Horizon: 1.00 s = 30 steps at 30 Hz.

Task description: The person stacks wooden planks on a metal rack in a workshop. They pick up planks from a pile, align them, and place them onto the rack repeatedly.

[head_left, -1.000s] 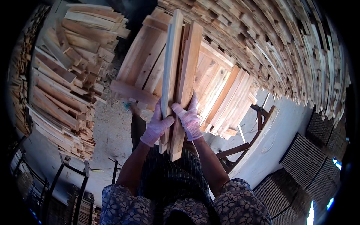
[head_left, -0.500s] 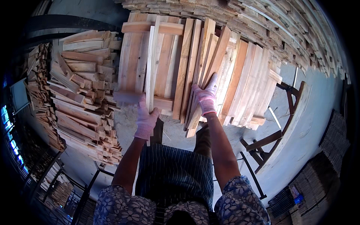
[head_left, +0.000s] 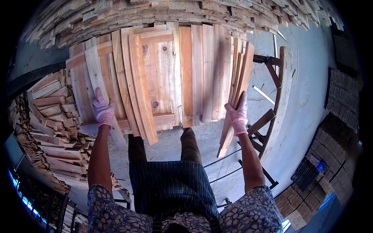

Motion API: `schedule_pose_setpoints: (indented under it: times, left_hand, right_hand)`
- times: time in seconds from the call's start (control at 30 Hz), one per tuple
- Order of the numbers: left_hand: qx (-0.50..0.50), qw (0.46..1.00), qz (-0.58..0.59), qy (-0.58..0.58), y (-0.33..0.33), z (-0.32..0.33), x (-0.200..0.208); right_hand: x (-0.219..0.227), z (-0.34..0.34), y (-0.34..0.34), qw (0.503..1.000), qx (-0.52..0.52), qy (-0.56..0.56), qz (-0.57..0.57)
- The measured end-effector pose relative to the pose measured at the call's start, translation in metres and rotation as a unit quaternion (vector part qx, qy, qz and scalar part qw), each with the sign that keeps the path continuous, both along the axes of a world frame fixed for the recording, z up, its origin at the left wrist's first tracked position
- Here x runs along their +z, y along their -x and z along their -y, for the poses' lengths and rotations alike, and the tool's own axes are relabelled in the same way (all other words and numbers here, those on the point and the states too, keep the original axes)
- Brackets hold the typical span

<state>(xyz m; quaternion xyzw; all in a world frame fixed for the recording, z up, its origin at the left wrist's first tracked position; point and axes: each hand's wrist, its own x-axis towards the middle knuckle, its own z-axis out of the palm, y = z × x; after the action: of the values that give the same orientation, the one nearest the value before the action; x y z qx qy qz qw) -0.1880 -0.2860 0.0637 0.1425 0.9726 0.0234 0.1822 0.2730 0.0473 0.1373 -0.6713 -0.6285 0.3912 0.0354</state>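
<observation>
Wood takes most of the space, and its largest part is the stack (head_left: 186, 11) across the far side. In front of it lie wooden panels (head_left: 158, 77) in a wide row, with loose boards (head_left: 141, 89) resting on them left of the middle. To the left of these is a pale board (head_left: 95, 70), and at the right end of the row are narrow strips (head_left: 244, 66). Both have their long axis from near to far, but the pale board leans its far end to the left and the strips to the right, so they spread apart. The gloved left hand (head_left: 104, 110) is on the near half of the pale board, directly at its fingers; I cannot tell if they close around it. The gloved right hand (head_left: 236, 116), nearer to the strips, grips them close to their middle, thumb on the left side.
</observation>
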Motion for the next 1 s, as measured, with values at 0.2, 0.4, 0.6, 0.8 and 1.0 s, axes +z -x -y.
schedule_pose_setpoints:
  times: [0.2, 0.4, 0.6, 0.8, 1.0]
  left_hand:
    - [-0.044, 0.998, -0.024, -0.031, -0.004, -0.007, -0.016]
    - [-0.02, 0.999, -0.04, -0.021, 0.0, 0.001, -0.005]
    - [-0.052, 0.997, -0.054, -0.033, -0.007, -0.002, -0.008]
    - [-0.027, 0.998, -0.06, 0.014, -0.007, -0.005, -0.004]
    - [-0.04, 0.997, -0.053, -0.026, -0.011, -0.015, 0.001]
  right_hand:
    - [-0.094, -0.105, -0.021, 0.988, 0.111, -0.069, 0.081]
    - [-0.085, -0.063, 0.023, 0.988, 0.081, -0.02, 0.128]
    - [-0.083, -0.075, 0.01, 0.995, 0.093, 0.004, 0.02]
    - [-0.091, -0.103, -0.035, 0.997, 0.043, -0.065, 0.009]
    - [-0.121, -0.104, -0.059, 0.981, 0.086, -0.052, 0.165]
